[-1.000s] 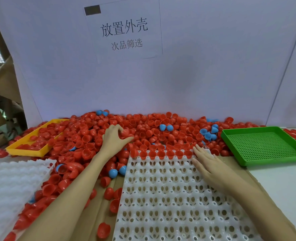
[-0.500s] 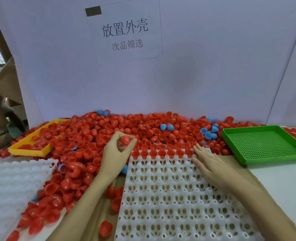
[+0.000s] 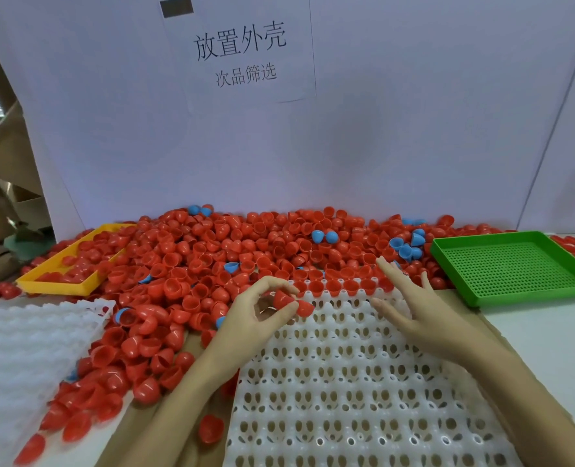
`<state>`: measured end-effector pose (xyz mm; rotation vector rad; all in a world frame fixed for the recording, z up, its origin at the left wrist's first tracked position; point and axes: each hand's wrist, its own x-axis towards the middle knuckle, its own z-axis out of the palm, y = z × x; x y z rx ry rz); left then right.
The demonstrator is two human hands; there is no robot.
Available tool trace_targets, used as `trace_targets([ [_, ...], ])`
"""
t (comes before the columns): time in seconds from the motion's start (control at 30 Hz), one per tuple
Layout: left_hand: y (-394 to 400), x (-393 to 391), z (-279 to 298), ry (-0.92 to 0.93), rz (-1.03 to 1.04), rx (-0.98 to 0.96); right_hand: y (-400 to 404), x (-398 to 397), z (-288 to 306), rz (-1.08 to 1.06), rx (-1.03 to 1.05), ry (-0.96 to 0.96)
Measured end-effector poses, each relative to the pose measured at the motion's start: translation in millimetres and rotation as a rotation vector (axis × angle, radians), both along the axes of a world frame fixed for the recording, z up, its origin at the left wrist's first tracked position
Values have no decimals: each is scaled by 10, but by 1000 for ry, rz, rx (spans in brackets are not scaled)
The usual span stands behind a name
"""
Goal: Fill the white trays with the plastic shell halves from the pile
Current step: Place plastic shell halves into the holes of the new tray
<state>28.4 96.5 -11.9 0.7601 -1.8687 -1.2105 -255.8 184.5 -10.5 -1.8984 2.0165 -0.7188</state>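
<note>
Shell halves carried from the pile to the tray's second row

The left hand [image 3: 252, 315] pinches red shell halves [image 3: 288, 302] just over the white tray [image 3: 347, 382], apparently to seat them below the filled far row [image 3: 340, 285]; the right hand [image 3: 411, 308] hovers with fingers spread, holding nothing. The pile [image 3: 245, 251] crowds the tray's far and left edges; most sockets nearer the person lie open.

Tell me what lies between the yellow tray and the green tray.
In the head view, the pile of red shells, with a few blue shells mixed in, fills the stretch between the yellow tray and the green tray.
</note>
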Motion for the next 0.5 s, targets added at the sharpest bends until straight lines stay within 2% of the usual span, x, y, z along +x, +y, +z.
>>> trace_targets([
  [0.23, 76, -62, -6, 38, -78, -91, 105, 500, 133, 231, -136, -195],
  [0.4, 107, -94, -7, 78, -62, -152, 132, 675, 96, 201, -350, -231],
  [0.5, 103, -95, -14, 85, -42, -170, 140, 659, 109, 170, -395, -224],
])
